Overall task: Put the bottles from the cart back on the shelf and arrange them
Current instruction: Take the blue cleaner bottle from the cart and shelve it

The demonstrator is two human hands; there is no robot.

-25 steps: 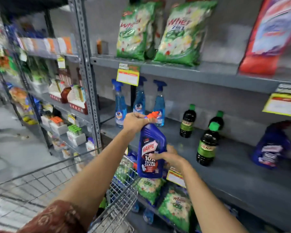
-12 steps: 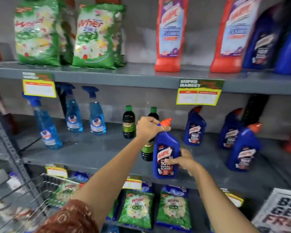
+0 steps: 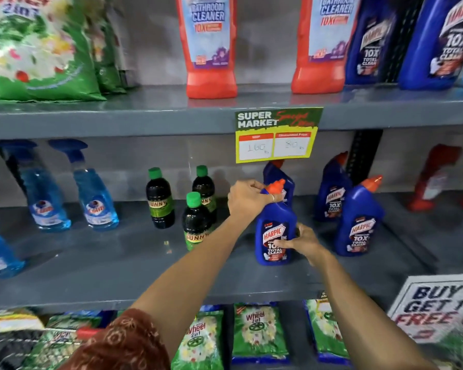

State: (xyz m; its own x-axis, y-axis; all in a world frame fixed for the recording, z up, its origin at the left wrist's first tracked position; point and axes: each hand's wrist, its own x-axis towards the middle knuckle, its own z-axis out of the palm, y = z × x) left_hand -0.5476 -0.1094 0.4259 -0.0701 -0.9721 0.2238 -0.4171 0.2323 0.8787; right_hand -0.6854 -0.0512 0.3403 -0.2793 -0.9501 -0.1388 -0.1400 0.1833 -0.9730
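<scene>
A blue Harpic bottle point(image 3: 274, 236) with an orange cap stands upright on the grey middle shelf point(image 3: 118, 263). My left hand point(image 3: 247, 198) grips its neck just under the cap. My right hand point(image 3: 302, 240) holds its lower right side. Directly behind it stands another blue Harpic bottle point(image 3: 281, 177), mostly hidden. Two more blue Harpic bottles point(image 3: 358, 220) stand to the right. The cart point(image 3: 8, 345) shows only as a blurred dark edge at the bottom left.
Three dark green-capped Sunny bottles point(image 3: 197, 222) stand just left of my left arm. Blue spray bottles point(image 3: 94, 188) line the shelf's left. Red and blue cleaner bottles point(image 3: 210, 46) and green detergent bags point(image 3: 40, 49) fill the upper shelf. A price tag point(image 3: 277, 134) hangs above. Wheel bags point(image 3: 257, 332) lie below.
The Harpic bottle has travelled from above the cart to the right and onto the middle shelf, both hands still on it. The view has swung right and closer to the shelf.
</scene>
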